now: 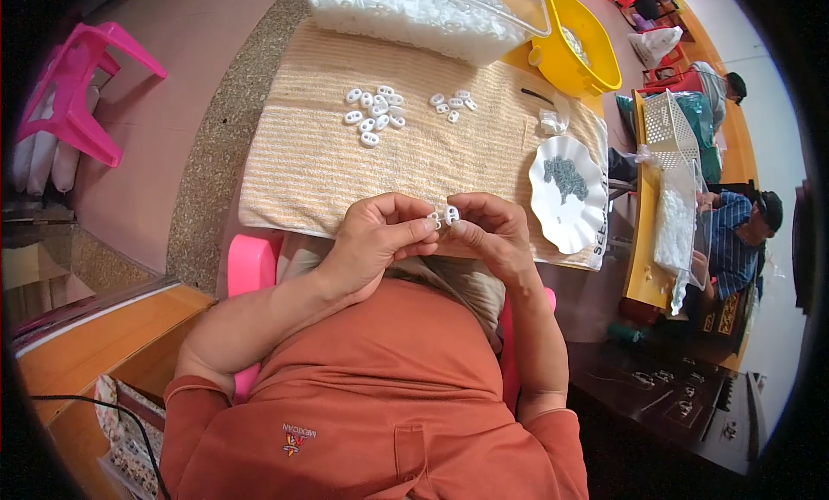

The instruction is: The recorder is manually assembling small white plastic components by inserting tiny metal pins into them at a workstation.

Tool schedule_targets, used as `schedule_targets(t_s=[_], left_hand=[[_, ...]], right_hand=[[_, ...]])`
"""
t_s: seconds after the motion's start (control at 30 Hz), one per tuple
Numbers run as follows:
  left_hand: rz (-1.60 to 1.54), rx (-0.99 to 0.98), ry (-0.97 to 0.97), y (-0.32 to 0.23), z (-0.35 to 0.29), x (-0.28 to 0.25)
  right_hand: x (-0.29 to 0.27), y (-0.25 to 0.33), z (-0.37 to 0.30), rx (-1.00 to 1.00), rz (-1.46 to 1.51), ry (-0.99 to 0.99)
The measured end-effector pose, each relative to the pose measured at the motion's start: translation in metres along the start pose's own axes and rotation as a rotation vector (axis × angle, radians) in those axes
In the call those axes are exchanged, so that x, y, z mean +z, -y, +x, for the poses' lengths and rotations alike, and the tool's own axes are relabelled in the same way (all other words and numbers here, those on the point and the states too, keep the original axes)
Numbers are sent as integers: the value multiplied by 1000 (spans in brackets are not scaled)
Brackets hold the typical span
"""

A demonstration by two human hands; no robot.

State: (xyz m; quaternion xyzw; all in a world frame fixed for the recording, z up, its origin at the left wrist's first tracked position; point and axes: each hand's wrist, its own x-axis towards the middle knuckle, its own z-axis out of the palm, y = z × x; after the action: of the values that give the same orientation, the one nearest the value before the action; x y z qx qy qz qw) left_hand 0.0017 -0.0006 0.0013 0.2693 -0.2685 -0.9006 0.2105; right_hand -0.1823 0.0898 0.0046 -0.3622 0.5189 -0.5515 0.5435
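Observation:
Both hands meet in front of my body at the near edge of the towel (345, 176). My left hand (378, 231) pinches a small white plastic piece (435, 219) between thumb and forefinger. Opposite it, my right hand (494, 231) grips a white oval plastic piece with two holes (451, 214). The two pieces are nearly end to end; whether they touch I cannot tell. Farther off on the towel lies a cluster of white two-holed oval pieces (380, 108), with a smaller group of similar white pieces (453, 104) to its right.
A clear bin of white plastic parts (414, 21) stands at the back, beside a yellow basin (604, 64). To the right, a scalloped white plate (553, 228) holds small grey pieces. A pink stool (78, 111) is at left. Another person (734, 241) sits at a table at right.

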Motion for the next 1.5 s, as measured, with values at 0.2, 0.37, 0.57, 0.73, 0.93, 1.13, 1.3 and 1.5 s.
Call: schedule_targets(t_s=[0.2, 0.37, 0.57, 0.73, 0.93, 1.13, 1.3, 1.5], left_hand=[[10, -12, 11, 0, 0, -1], [11, -16, 2, 1, 0, -1], [21, -9, 15, 2, 0, -1], [34, -13, 10, 1, 0, 1], [45, -9, 19, 1, 0, 1], [56, -22, 17, 0, 0, 1], [63, -28, 6, 1, 0, 1], [64, -56, -6, -1, 0, 1]], right_hand=[[-1, 1, -1, -7, 10, -9], [1, 3, -2, 8, 23, -3], [3, 3, -3, 40, 67, -8], [8, 10, -4, 70, 100, 21], [10, 10, -5, 92, 108, 14], [10, 9, -6, 86, 68, 31], [10, 9, -6, 101, 85, 27], [18, 19, -5, 146, 75, -29]])
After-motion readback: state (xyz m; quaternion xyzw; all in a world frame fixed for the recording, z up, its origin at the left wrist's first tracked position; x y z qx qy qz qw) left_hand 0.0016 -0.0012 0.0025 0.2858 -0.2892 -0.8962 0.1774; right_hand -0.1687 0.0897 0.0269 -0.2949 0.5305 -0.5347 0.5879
